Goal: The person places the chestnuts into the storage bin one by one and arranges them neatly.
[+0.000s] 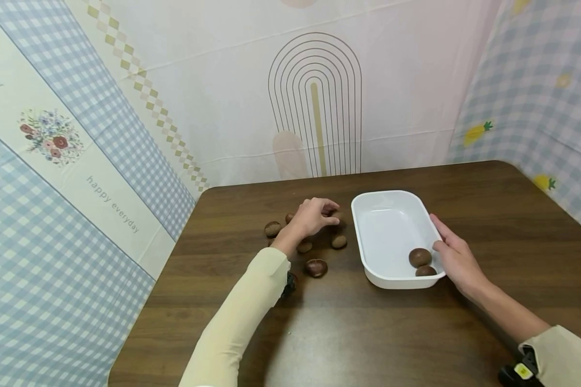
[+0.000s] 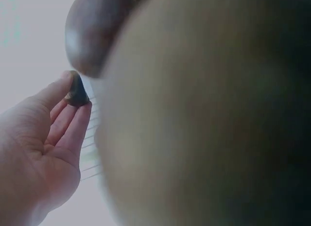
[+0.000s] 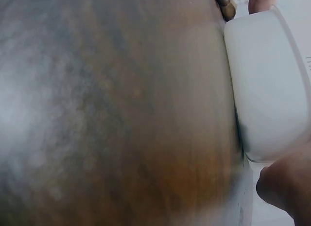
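My left hand pinches a chestnut between thumb and fingertips, low over the table, left of a white rectangular container. In the left wrist view the left hand shows its palm side. Several brown chestnuts lie around it, among them a shiny one nearer me, a small one below the fingers and another farther left. With my right hand I grip the container's right side, thumb at the rim. Two chestnuts lie inside, in its near right corner.
Everything stands on a dark wooden table. A patterned cloth hangs behind its far edge, and blue checked cloth lines the left side. Part of the chestnut group is hidden behind my left wrist.
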A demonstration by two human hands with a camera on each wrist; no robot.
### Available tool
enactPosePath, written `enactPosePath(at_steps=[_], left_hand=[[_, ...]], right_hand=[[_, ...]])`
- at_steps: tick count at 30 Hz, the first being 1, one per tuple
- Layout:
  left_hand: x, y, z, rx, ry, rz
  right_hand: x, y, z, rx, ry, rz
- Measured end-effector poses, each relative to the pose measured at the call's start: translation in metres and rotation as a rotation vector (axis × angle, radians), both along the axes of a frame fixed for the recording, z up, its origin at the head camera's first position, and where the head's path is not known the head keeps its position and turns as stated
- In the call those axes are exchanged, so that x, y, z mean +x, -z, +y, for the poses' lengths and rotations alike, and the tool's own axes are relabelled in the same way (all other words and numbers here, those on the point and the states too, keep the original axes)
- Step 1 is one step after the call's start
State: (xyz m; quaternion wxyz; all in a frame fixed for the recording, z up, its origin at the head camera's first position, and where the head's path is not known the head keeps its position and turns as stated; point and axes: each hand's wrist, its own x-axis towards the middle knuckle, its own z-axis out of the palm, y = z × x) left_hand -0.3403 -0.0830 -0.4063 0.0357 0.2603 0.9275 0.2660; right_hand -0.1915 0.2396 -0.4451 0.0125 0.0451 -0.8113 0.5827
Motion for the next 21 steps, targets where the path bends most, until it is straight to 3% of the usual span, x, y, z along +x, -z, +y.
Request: enactPosePath(at_steps=[11,21], left_hand=[[-0.005,-0.010,-0.005,0.088,-0.028,0.019],[-0.005,-0.023,0.006,0.147,-0.049,0.069]], right_hand=[[-0.002,0.000,0.002,-0.012,-0.013,0.000],[-0.002,-0.001,0.002,-0.022,-0.012,-0.004]])
